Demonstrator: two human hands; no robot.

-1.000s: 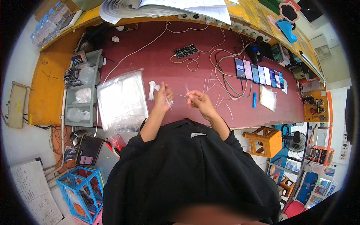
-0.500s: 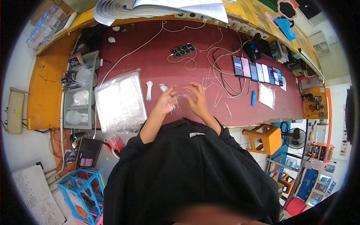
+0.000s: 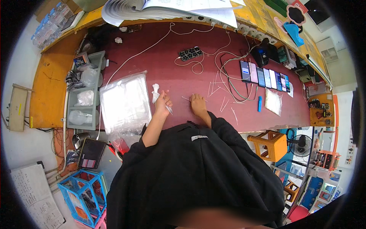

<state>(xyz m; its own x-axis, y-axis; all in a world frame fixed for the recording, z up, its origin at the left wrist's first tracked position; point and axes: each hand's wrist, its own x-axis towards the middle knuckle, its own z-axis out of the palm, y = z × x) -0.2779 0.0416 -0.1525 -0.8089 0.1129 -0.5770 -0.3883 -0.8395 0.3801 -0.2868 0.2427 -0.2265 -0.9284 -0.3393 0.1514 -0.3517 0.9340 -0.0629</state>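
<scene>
My left hand is closed around a bundle of thin white cable ties, whose tips stick out below the fingers. Just beyond it lies a second white bundle on the dark red tabletop. My right hand rests palm down on the table, fingers stretched forward over a single white cable tie; its ends show on both sides of the fingers. Further right, several loose ties lie scattered.
Left of my hands lies a stack of clear plastic bags, beside a grey divided bin. A patterned phone with a cable lies ahead. To the right are a phone row, a blue pen-like object and a filled clear bag.
My right hand has lowered onto the table over a loose tie, its raised fingers now flat. My left hand, still gripping its bundle, has moved slightly left, near the other bundle.
</scene>
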